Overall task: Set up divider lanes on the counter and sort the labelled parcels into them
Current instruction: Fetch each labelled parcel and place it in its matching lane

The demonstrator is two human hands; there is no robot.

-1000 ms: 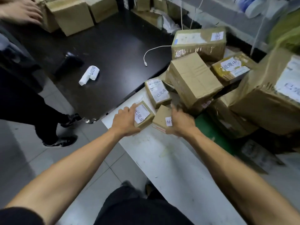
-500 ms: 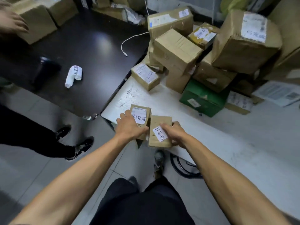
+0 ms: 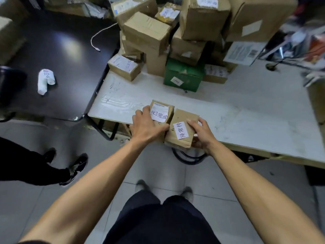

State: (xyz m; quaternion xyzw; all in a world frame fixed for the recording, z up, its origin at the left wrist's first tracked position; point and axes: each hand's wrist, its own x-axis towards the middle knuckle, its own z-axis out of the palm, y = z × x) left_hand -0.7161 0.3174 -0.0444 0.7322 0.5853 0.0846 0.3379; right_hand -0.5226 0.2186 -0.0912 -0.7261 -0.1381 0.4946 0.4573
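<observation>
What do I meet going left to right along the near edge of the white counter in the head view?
Left hand → parcel labelled 已完成 → parcel labelled 异常件 → right hand → bare white counter. The two parcels sit side by side, touching.

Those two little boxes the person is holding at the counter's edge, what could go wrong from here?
The right hand grips a parcel that juts past the white counter edge, so it could drop to the floor. The left hand holds its parcel pressed against the other, so their different labels might get mixed up.
</observation>
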